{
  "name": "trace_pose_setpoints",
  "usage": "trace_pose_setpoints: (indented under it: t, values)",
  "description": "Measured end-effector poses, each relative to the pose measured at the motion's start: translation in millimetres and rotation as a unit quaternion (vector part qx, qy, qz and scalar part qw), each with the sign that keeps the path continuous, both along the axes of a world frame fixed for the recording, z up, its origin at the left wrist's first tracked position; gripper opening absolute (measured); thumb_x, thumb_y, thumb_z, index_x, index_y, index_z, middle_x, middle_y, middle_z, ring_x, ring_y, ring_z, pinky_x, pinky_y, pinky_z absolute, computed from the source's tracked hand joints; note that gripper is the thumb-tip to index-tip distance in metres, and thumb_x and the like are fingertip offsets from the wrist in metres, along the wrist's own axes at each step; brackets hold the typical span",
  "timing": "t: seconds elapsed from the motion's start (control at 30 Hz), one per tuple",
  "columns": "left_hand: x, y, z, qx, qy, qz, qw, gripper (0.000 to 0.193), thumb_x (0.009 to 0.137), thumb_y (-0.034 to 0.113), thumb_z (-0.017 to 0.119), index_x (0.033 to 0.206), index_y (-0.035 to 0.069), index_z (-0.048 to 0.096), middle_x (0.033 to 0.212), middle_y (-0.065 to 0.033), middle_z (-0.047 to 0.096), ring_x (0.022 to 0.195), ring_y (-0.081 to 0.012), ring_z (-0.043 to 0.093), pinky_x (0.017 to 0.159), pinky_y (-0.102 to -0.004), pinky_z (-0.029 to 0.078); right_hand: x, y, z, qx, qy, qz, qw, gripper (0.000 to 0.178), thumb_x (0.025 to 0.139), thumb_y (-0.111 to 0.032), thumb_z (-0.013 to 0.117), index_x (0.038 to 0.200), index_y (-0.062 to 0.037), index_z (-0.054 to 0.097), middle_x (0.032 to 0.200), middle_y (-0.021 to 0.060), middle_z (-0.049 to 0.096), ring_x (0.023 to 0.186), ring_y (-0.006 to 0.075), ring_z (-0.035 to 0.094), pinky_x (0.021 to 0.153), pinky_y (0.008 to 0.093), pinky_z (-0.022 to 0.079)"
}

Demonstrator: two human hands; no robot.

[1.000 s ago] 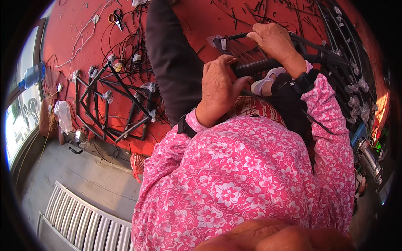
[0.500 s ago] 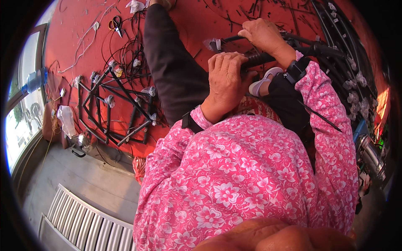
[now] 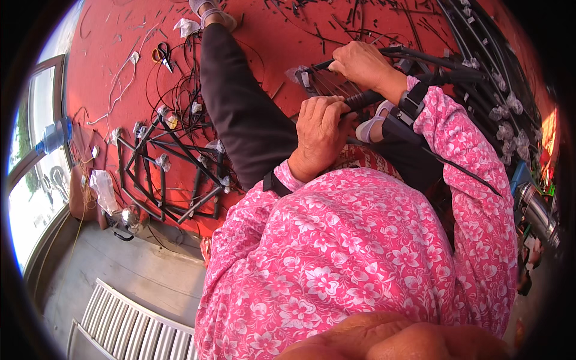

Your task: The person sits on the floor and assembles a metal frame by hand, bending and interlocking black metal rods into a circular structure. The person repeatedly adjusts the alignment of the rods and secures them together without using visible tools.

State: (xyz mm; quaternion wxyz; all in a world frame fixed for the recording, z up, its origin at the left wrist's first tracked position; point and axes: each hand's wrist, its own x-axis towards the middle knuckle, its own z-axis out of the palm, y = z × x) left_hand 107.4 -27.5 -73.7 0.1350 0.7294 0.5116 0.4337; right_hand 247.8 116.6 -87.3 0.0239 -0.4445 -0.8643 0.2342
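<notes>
A black tubular frame (image 3: 441, 78) lies across my lap, and its thick ribbed tube (image 3: 362, 99) ends at my left hand (image 3: 320, 133). The fingers of that hand are curled closed over the tube's end. Just beyond, my right hand (image 3: 364, 65) is bent into a pinch above a thinner black tube (image 3: 324, 65) of the frame. What lies between its fingertips is hidden. Several thin strands run below the right hand toward the left fingers. Clear plastic wrap (image 3: 294, 74) clings to the frame's far left end.
More black frames (image 3: 162, 180) with wrapped ends lie on the red floor at left, beside tangled black cable (image 3: 174, 90) and scissors (image 3: 162, 55). Long black tubes (image 3: 480, 48) are heaped at right. Black scraps litter the far floor. A slatted metal rack (image 3: 135, 315) is at lower left.
The view has shifted slightly. My right hand has moved a little left and nearer, toward the left hand. Thin strands now show between the hands. My left hand keeps its grip.
</notes>
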Motion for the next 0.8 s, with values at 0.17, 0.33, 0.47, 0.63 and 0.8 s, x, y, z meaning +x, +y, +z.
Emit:
trace_pose_setpoints:
  t: [0.17,0.33,0.47,0.63,0.8]
  values:
    - [-2,-7,5,0.011,0.008,-0.006,1.0,0.036,0.07,0.007,0.083,0.097,0.006,0.06,0.101,-0.0107,0.069,0.088,-0.0288,0.064,0.075,-0.0385,0.047,0,-6,4,-0.044,-0.006,-0.03,0.999,0.031,0.087,-0.029,0.063,0.079,-0.0007,0.072,0.08,0.022,0.069,0.079,0.0403,0.069,0.074,0.0493,0.055]
    - [-1,-9,5,-0.005,0.008,-0.012,1.0,0.036,0.07,0.007,0.083,0.098,0.006,0.06,0.101,-0.0107,0.068,0.088,-0.0288,0.064,0.075,-0.0387,0.047,1,-8,5,-0.026,-0.004,-0.047,0.999,0.032,0.087,-0.031,0.063,0.081,-0.0015,0.072,0.081,0.0225,0.069,0.082,0.0405,0.069,0.076,0.0494,0.055]
    - [-1,-8,6,-0.017,-0.018,-0.012,1.0,0.039,0.069,0.006,0.085,0.099,0.006,0.06,0.099,-0.011,0.068,0.087,-0.029,0.063,0.074,-0.039,0.048,3,-7,3,-0.051,0.003,-0.058,0.997,0.033,0.086,-0.033,0.064,0.083,-0.002,0.073,0.082,0.0225,0.07,0.084,0.0404,0.069,0.076,0.049,0.055]
    - [4,-6,9,-0.035,-0.015,-0.016,0.999,0.04,0.068,0.006,0.085,0.1,0.006,0.061,0.097,-0.0104,0.066,0.086,-0.0292,0.063,0.075,-0.039,0.047,5,-5,1,-0.068,0.004,-0.061,0.996,0.033,0.086,-0.034,0.065,0.083,-0.0023,0.074,0.083,0.0229,0.07,0.084,0.0406,0.069,0.077,0.0494,0.055]
    - [8,-6,16,-0.01,0.012,-0.005,1.0,0.04,0.069,0.007,0.084,0.101,0.006,0.061,0.097,-0.0099,0.066,0.088,-0.0288,0.063,0.078,-0.0393,0.046,4,-4,2,-0.073,0.001,-0.05,0.996,0.032,0.085,-0.033,0.065,0.081,-0.0016,0.073,0.083,0.0243,0.069,0.085,0.0411,0.069,0.077,0.0497,0.055]
